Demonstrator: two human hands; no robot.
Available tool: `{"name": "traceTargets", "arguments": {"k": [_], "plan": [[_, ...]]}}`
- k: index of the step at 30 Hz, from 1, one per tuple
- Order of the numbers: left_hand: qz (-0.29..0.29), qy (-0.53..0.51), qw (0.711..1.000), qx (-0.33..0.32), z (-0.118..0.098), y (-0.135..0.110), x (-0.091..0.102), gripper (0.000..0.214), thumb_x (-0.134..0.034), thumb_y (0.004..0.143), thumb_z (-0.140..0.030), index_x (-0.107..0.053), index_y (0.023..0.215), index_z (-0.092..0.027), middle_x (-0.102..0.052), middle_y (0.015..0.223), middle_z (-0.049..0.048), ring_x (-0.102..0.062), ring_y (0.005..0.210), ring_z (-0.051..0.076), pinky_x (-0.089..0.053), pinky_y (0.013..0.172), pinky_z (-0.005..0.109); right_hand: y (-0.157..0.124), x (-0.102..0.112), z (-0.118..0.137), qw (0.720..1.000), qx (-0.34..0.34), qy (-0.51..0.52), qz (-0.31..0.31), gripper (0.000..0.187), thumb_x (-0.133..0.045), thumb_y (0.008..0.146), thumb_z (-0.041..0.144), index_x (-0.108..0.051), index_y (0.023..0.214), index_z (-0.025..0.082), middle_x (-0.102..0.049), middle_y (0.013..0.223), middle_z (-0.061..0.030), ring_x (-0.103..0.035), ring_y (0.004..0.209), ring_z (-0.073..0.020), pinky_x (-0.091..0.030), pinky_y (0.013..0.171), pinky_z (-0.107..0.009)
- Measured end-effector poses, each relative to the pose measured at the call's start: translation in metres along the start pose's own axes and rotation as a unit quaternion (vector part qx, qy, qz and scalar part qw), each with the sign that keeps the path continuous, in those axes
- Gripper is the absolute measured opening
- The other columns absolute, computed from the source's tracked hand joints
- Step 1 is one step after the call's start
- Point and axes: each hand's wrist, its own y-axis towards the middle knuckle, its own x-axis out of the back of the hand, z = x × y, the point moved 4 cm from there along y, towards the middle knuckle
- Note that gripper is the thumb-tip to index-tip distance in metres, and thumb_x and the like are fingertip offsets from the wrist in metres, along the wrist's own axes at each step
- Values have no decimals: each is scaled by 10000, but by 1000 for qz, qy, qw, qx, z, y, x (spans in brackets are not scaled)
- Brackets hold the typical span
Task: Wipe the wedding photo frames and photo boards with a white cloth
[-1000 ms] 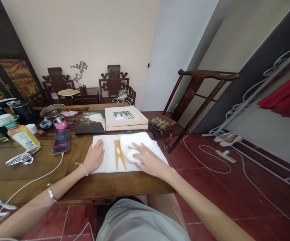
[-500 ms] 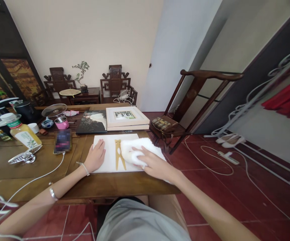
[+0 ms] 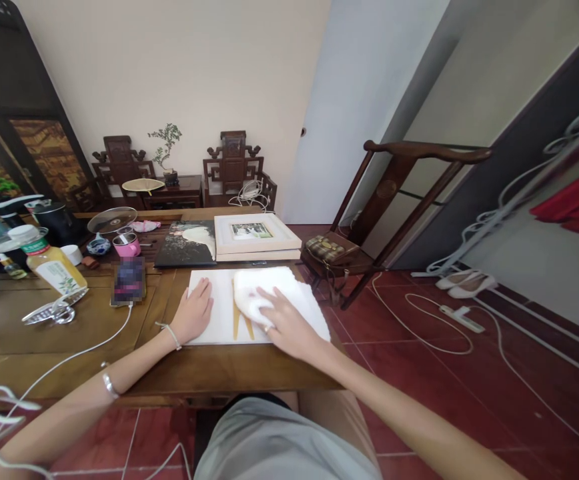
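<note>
Fingers of the right hand (image 3: 285,325) curve over a bunched white cloth (image 3: 257,293), holding it pressed onto the white panel (image 3: 219,313) and partly over its gold motif (image 3: 235,325). The left hand (image 3: 194,313) lies flat, fingers open, on the panel's left edge. The panel rests at the front edge of the wooden table (image 3: 69,337), with a framed picture (image 3: 254,233) just behind.

Home living room: carved wooden chairs (image 3: 233,165), bonsai (image 3: 166,148), framed photo (image 3: 252,233), shoes (image 3: 467,283).

Your white cloth (image 3: 274,293) lies bunched over the right half of the flat white panel (image 3: 218,317), covering the top of its tan peg-shaped motif. The panel sits near the table's (image 3: 229,370) front edge.
</note>
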Motion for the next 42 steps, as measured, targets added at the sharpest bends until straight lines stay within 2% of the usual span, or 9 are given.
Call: {"name": "traceTargets", "arguments": {"k": [4,7,17,22,27,32,35,38,42], "plan": [[-9,6,1000,-3,0,0,-1,479,-242,963,-241,-339,1414,-113,-311,1509,161,-236,1417,247,-246,1116,504,-33,8,33,996,60,46,51,334,-445,585,-5,-647,793,160,-472,1406,-137,-236,1404,-260,-144,1149,-538],[-10,12,1000,-9,0,0,-1,481,-238,960,-237,-341,1414,-115,-315,1508,161,-242,1416,245,-254,1112,501,-33,14,36,992,79,61,76,333,-453,587,-12,-645,796,162,-463,1413,-141,-251,1400,-248,-167,1147,-523],[-5,11,1000,-8,1,1,0,481,-227,968,-247,-341,1412,-104,-318,1503,173,-246,1414,254,-263,1104,515,53,-5,-4,997,56,24,40,295,-453,810,63,-636,1035,118,-549,1306,-204,-331,1363,-280,-265,1094,-524],[-6,11,1000,-9,2,1,-1,469,-237,972,-244,-341,1414,-128,-320,1505,164,-245,1414,246,-257,1110,502,74,-11,-1,999,36,-8,35,314,-464,775,43,-642,1026,104,-516,1332,-222,-352,1342,-316,-281,1062,-553],[3,14,1000,-12,2,1,0,469,-230,972,-234,-337,1417,-132,-311,1509,163,-238,1418,242,-261,1109,496,47,-11,31,995,42,-30,91,389,-493,721,9,-660,1057,109,-455,1404,-189,-249,1383,-360,-209,1071,-625],[15,31,999,-18,1,-1,0,495,-249,939,-163,-317,1426,-105,-288,1518,168,-216,1425,239,-258,1111,489,-3,-4,69,990,65,-3,122,385,-483,732,39,-673,1057,118,-424,1434,-170,-191,1407,-340,-146,1113,-610],[14,22,1000,-18,0,-2,1,493,-236,951,-195,-310,1428,-95,-284,1518,171,-215,1424,250,-266,1102,510,-24,2,82,987,80,13,141,354,-480,730,54,-687,1007,129,-404,1452,-159,-170,1414,-330,-139,1126,-592],[12,13,1000,-17,-1,-1,2,488,-223,962,-223,-319,1424,-98,-290,1515,173,-227,1420,259,-271,1096,522,-27,3,80,987,80,32,137,374,-483,706,47,-686,1004,144,-409,1454,-136,-194,1413,-304,-148,1137,-560],[14,14,1000,-12,-1,0,2,484,-211,965,-221,-332,1413,-85,-301,1509,180,-230,1419,262,-261,1102,523,-4,1,55,994,49,38,89,410,-480,693,34,-667,1043,136,-461,1410,-159,-260,1395,-276,-185,1130,-532]]}}
